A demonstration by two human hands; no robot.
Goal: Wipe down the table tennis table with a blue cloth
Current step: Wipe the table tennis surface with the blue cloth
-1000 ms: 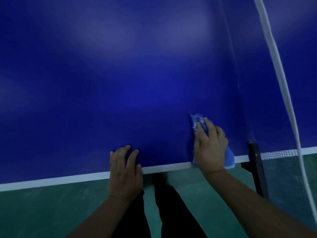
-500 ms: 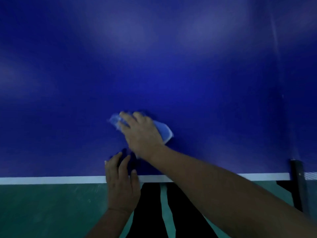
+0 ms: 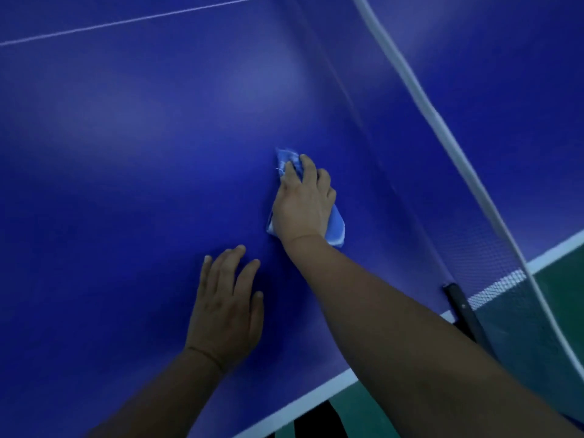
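From the head view, we judge the blue cloth soft, light and easy to bunch, so it is best pressed under a flat palm. Our right hand presses it on the table tennis table near the net, fingers slightly bent over it. Our left hand lies flat and spread on the table, holding nothing.

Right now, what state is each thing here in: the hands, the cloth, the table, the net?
Right hand: fingers curled over the blue cloth, pressing it to the table.
Blue cloth: crumpled, mostly hidden under the hand, flat on the surface.
Left hand: open, palm down, resting on the table.
Table tennis table: bare blue top, glossy.
Net: up, clamped by its black post.
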